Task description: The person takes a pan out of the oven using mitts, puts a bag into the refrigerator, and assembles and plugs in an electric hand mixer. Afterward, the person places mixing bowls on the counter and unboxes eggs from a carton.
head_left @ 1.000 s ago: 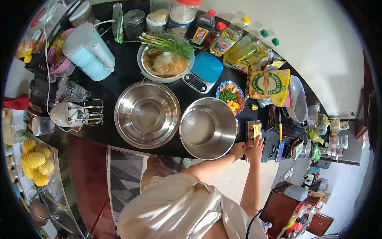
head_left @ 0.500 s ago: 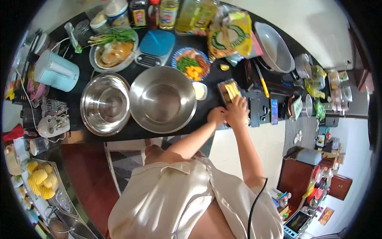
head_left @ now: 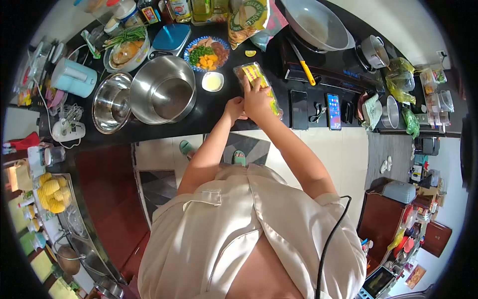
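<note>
A clear plastic package with a yellow label (head_left: 253, 73) lies on the black counter. My right hand (head_left: 259, 101) rests on its near part with fingers spread over the label. Beside it, my left hand (head_left: 235, 109) has its fingers curled in at the package's near left corner; what they hold, if anything, is hidden. To the left stand a deep steel pot (head_left: 172, 97) and a wide steel bowl (head_left: 107, 107). A small white dish (head_left: 212, 81) and a blue-rimmed plate of chopped food (head_left: 203, 54) are beyond my left hand.
Right of the package lie a black phone (head_left: 299, 110), a lit phone (head_left: 333, 112) and a yellow-handled knife (head_left: 307, 73) by the stove (head_left: 331, 72). A large pan (head_left: 318, 30) sits on the stove. A kettle (head_left: 74, 77) and hand mixer (head_left: 68, 130) are at the left.
The view has shifted right, so the counter items appear further left. The small white dish, out of sight at first, now shows fully. Both hands remain at the package.
</note>
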`<state>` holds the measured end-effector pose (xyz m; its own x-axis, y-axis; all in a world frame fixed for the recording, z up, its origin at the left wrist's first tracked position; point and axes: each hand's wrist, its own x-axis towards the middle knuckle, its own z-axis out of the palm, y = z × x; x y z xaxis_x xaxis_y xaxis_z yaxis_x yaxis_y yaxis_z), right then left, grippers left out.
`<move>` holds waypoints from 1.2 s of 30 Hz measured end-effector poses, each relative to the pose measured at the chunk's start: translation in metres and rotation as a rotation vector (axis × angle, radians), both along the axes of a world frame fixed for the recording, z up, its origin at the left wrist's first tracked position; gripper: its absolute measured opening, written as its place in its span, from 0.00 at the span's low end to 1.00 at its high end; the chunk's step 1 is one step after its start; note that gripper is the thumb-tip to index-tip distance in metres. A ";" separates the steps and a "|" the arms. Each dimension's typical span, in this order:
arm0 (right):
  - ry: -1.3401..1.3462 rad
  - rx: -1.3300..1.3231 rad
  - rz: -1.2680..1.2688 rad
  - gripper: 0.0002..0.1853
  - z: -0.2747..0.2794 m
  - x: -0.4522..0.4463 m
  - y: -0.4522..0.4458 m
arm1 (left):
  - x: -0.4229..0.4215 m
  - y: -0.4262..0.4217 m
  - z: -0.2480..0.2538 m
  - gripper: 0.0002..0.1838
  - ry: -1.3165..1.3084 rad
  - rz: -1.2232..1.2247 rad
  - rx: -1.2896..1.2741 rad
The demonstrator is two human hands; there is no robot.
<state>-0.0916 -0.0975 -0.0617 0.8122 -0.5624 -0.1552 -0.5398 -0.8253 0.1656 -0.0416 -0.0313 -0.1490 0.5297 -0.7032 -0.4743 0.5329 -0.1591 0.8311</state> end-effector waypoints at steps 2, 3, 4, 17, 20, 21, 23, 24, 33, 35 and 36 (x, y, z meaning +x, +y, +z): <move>-0.090 0.120 0.001 0.43 0.012 -0.007 -0.013 | 0.000 0.003 0.005 0.11 0.001 -0.019 0.032; -0.177 0.235 -0.005 0.43 0.017 -0.011 -0.023 | 0.002 0.001 0.006 0.11 0.017 -0.018 0.071; -0.230 0.207 0.018 0.42 0.022 -0.017 -0.035 | 0.001 0.001 0.007 0.11 0.040 -0.017 0.111; -0.604 0.525 -0.153 0.23 0.009 -0.107 -0.133 | 0.006 0.011 0.015 0.13 -0.024 0.041 0.124; -0.683 0.377 -0.132 0.17 -0.015 -0.117 -0.136 | 0.009 0.009 0.017 0.13 -0.044 0.055 0.140; -0.687 0.377 -0.131 0.17 -0.012 -0.116 -0.133 | 0.011 0.009 0.018 0.13 -0.043 0.064 0.143; -0.723 0.457 -0.211 0.19 -0.005 -0.114 -0.127 | 0.012 0.006 0.019 0.13 -0.048 0.059 0.148; -0.757 0.452 -0.192 0.20 0.001 -0.113 -0.125 | 0.011 0.006 0.019 0.13 -0.048 0.054 0.158; -0.709 0.208 0.058 0.28 0.055 -0.074 -0.082 | -0.001 0.096 0.151 0.25 -0.577 -0.630 0.014; -0.657 0.136 0.020 0.27 0.053 -0.067 -0.080 | 0.043 0.135 0.216 0.21 -0.436 -0.656 -0.222; -0.659 0.167 -0.003 0.27 0.050 -0.066 -0.083 | 0.072 0.156 0.242 0.20 -0.457 -0.621 -0.217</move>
